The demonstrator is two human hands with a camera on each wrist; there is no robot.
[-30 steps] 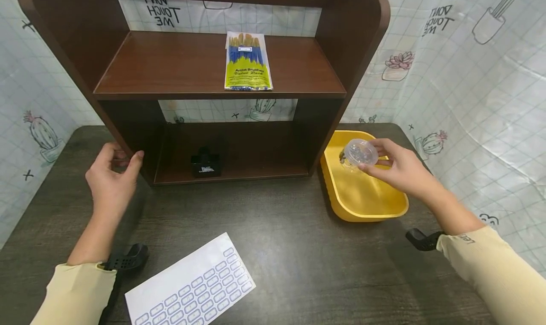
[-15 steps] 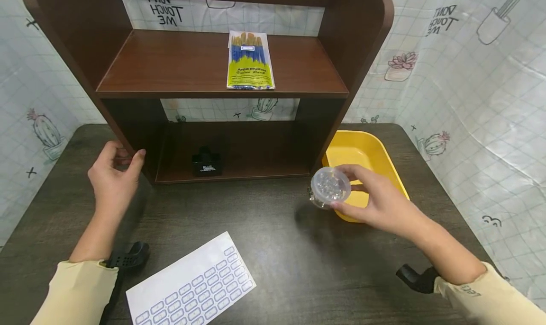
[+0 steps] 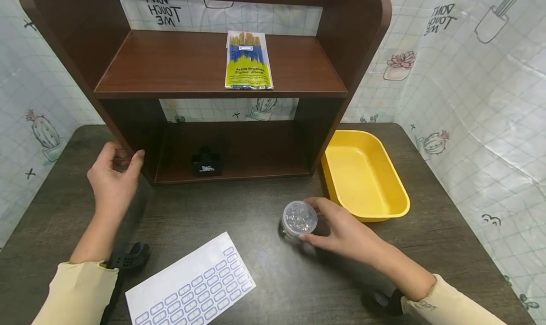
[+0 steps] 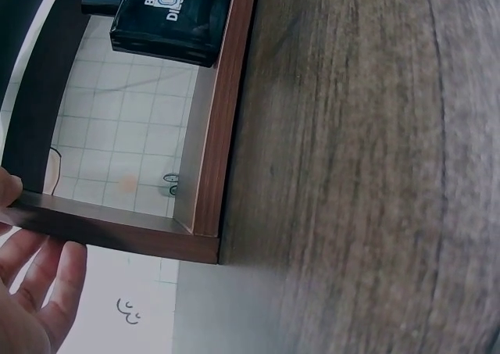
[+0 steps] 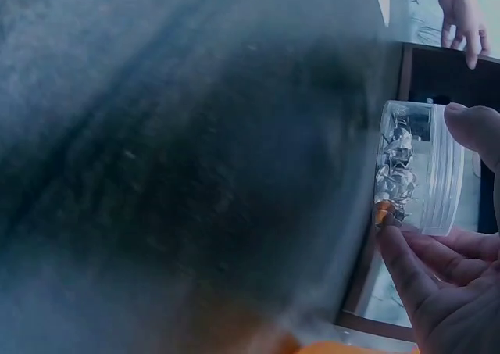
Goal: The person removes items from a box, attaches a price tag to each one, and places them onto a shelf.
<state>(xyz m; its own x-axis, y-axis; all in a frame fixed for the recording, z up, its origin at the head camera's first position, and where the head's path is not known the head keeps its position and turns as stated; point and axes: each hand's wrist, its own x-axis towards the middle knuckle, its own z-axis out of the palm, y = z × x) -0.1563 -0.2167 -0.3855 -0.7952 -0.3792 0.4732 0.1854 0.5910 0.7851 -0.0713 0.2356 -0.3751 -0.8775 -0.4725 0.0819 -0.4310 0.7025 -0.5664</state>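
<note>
My right hand (image 3: 341,228) holds a small round clear plastic jar (image 3: 299,218) by its sides, thumb opposite the fingers, low over the dark tabletop. In the right wrist view the jar (image 5: 408,166) has a ridged translucent lid and holds small shiny silvery pieces, with an orange one among them. My left hand (image 3: 113,183) pinches the left side panel of a dark brown wooden shelf unit (image 3: 230,179). In the left wrist view its thumb lies on one face of the panel (image 4: 117,227) and the fingers on the other.
A yellow plastic tray (image 3: 368,178) stands right of the shelf. On the upper shelf lies a pack of artist brushes (image 3: 248,69); a black bottle box (image 3: 206,164) sits on the lower shelf. A white sheet of blue-edged labels (image 3: 192,282) lies on the table (image 3: 204,211) in front.
My right hand has carried the jar out from over the yellow tray, leftward and toward me, down to the tabletop's middle. The left hand has stayed on the shelf panel.
</note>
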